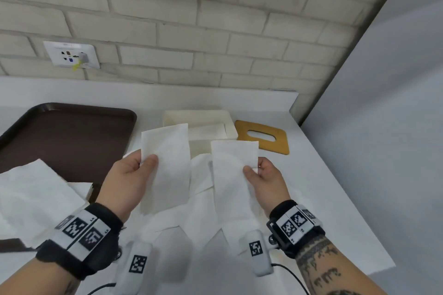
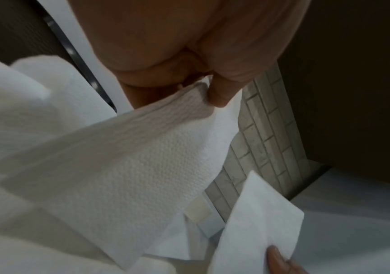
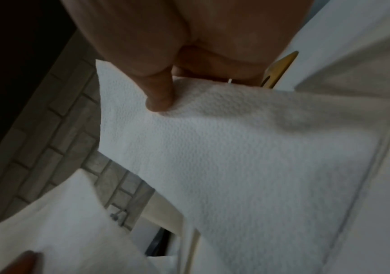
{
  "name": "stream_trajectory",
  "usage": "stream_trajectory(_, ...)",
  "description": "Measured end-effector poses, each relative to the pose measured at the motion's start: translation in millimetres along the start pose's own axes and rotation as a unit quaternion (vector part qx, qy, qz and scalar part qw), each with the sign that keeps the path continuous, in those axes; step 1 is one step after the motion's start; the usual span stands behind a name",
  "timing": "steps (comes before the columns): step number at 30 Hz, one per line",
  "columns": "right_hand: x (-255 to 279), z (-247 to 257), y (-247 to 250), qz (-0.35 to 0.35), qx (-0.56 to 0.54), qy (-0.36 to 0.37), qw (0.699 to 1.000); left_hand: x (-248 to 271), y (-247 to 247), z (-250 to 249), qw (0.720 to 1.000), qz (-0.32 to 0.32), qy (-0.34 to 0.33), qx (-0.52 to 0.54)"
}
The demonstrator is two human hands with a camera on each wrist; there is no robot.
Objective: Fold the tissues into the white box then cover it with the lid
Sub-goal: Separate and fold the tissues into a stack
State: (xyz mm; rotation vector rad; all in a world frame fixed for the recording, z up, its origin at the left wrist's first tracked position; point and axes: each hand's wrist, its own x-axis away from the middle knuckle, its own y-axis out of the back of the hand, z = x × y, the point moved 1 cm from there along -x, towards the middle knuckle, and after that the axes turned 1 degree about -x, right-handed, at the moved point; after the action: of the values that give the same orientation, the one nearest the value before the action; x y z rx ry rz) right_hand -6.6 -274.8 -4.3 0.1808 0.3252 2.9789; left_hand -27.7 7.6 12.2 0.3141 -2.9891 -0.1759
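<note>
Embossed rectangular tissues [image 1: 165,165] pinched by left hand [image 1: 127,182] and right hand [image 1: 268,179]

No text, brand or number reads clearly; the wristbands [image 1: 79,235] carry only black-and-white square marker patterns.

Open desk [image 1: 311,175] surface lies right of the lid [image 1: 262,136], bounded by the side wall [image 1: 383,103]. The white box [image 1: 199,118] is reachable from above; raised tissues [image 1: 167,167] and the tray [image 1: 67,134] crowd its near and left approaches.
</note>
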Motion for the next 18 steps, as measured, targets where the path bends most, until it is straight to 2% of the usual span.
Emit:
stream_trajectory(4, 8, 16, -6, -0.002, -0.038, 0.021, 0.999, -6, -6, 2, 0.998, 0.04, 0.014, 0.037)
stream_trajectory(9, 5, 47, -24, 0.019, -0.095, 0.052, 0.994, -11, -23, -13, 0.982, 0.07, 0.047, 0.166)
stream_trajectory(13, -8, 60, -44, 0.047, -0.062, 0.089, 0.993, -15, -40, -28, 0.965, 0.062, 0.059, 0.248)
stream_trajectory(18, -24, 64, -53, 0.074, -0.012, 0.113, 0.991, -13, -62, -37, 0.959, 0.057, 0.051, 0.272)
